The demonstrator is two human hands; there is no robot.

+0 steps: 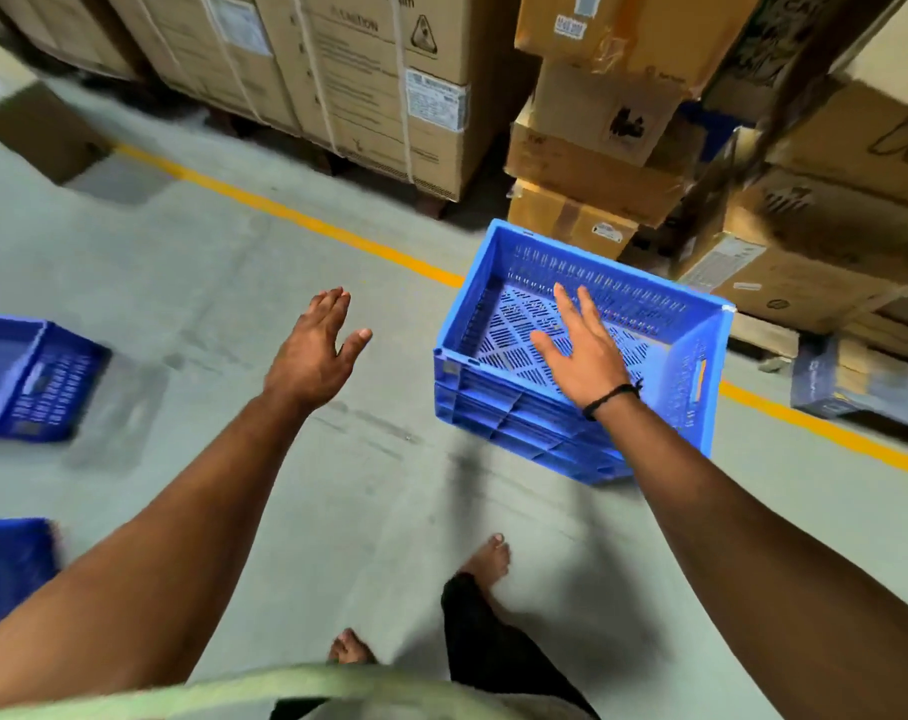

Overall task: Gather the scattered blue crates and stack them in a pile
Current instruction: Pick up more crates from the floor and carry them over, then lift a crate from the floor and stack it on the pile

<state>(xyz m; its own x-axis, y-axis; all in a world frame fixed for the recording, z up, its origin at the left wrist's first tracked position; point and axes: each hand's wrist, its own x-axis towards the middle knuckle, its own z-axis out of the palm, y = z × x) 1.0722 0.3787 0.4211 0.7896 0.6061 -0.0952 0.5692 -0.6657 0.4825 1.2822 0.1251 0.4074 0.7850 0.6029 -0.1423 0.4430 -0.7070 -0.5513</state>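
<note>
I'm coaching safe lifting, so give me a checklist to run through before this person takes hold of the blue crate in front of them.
1. Hands free: ok; left hand and right hand are open, holding nothing.
2. Load: ok; front crate shows only its slotted bottom.
3. Front crate opening up: ok.
4. Hold on its rim: not ok; no fingers curl round it.
5. Floor up to it bare: ok.
6. Other crates located: ok; far-left crate and lower-left crate.

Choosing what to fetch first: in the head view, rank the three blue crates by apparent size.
1. right crate: largest.
2-3. left-edge crate and lower-left crate: both cut off by the frame edge, so their order is unsure.
</note>
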